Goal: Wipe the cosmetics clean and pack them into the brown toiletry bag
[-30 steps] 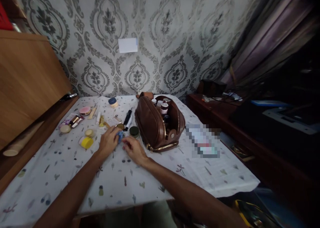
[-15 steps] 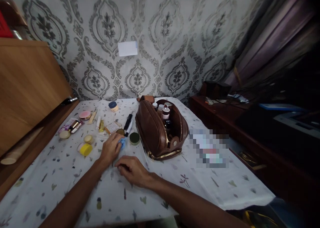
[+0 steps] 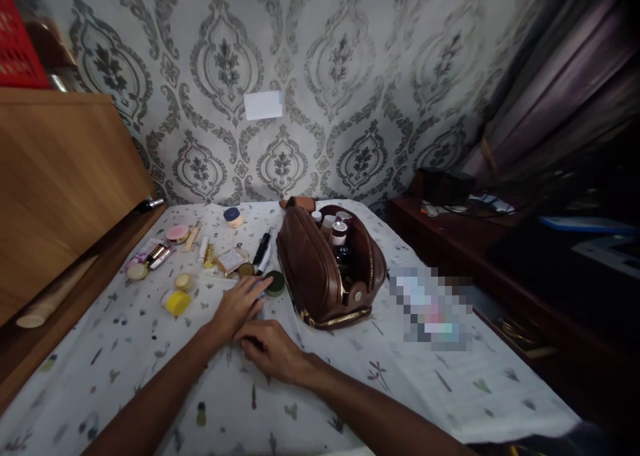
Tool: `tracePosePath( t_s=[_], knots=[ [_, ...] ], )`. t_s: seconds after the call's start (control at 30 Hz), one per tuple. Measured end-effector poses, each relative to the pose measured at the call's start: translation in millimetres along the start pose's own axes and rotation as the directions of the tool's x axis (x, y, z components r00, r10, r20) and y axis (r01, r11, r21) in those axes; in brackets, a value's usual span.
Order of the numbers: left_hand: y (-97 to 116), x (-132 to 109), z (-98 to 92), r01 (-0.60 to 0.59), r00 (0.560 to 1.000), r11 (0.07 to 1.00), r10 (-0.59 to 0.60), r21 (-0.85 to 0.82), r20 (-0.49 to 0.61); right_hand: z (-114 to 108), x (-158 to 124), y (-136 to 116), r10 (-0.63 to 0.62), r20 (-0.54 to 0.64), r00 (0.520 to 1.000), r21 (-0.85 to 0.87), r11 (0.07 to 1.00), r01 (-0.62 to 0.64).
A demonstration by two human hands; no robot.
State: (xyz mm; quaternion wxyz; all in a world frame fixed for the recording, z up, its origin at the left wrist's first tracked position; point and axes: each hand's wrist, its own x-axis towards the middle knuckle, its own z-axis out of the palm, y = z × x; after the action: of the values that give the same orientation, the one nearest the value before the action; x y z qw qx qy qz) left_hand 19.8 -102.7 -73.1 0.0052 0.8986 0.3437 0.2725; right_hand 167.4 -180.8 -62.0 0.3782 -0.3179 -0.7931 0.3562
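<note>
My left hand (image 3: 239,304) reaches over the cloth with fingers stretched out, its fingertips at the near side of a round dark green-topped jar (image 3: 275,283). A small blue thing (image 3: 260,287) shows partly under these fingers; its kind is hidden. Just below, my right hand (image 3: 273,351) rests curled on the cloth, with nothing visible in its fingers. Right of the jar stands an open brown leather toiletry bag (image 3: 313,263), with several bottles (image 3: 339,233) upright inside. Beyond my left hand lie a brown round item (image 3: 245,270), a glittery flat compact (image 3: 231,261) and a black pen-like tube (image 3: 262,248).
Several cosmetics are spread at the left: a yellow-lidded jar (image 3: 177,303), a pink compact (image 3: 177,234), a gold tube (image 3: 209,255). A blue-lidded jar (image 3: 233,217) stands near the wall. A wooden cabinet (image 3: 65,196) borders the left; a blurred-out item (image 3: 430,307) lies right.
My left hand has slid right, from the brown round item towards the dark green jar, and its fingers have stretched out. The view has shifted slightly. My right hand stays curled.
</note>
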Motion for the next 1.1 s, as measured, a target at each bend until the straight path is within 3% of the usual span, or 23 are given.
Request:
tracePosePath(
  t_s=[0.23,0.57,0.83,0.93,1.1],
  knots=[
    [-0.4,-1.0,-6.5,0.031,0.999,0.995,-0.034,-0.096,-0.035,3.1,-1.0,2.1,0.026,0.018,1.000,-0.039,0.999,-0.025],
    [1.1,-1.5,-8.3,0.055,0.998,0.995,-0.056,-0.077,-0.008,9.0,-1.1,0.3,0.027,0.052,0.998,-0.168,0.986,-0.018],
    [13.1,11.3,-14.4,0.168,0.984,0.978,-0.174,-0.123,-0.033,0.2,-4.0,-8.0,0.023,0.142,0.990,-0.235,0.972,0.011],
    [19.1,22.9,-11.6,0.150,0.987,0.985,-0.154,-0.080,-0.043,-0.3,-5.5,-7.9,0.012,0.163,0.987,-0.260,0.965,0.031],
    [16.5,25.8,8.4,0.038,0.999,0.996,-0.035,0.081,-0.030,-1.4,-7.5,-7.9,-0.030,0.183,0.983,-0.301,0.950,0.085]
  ],
)
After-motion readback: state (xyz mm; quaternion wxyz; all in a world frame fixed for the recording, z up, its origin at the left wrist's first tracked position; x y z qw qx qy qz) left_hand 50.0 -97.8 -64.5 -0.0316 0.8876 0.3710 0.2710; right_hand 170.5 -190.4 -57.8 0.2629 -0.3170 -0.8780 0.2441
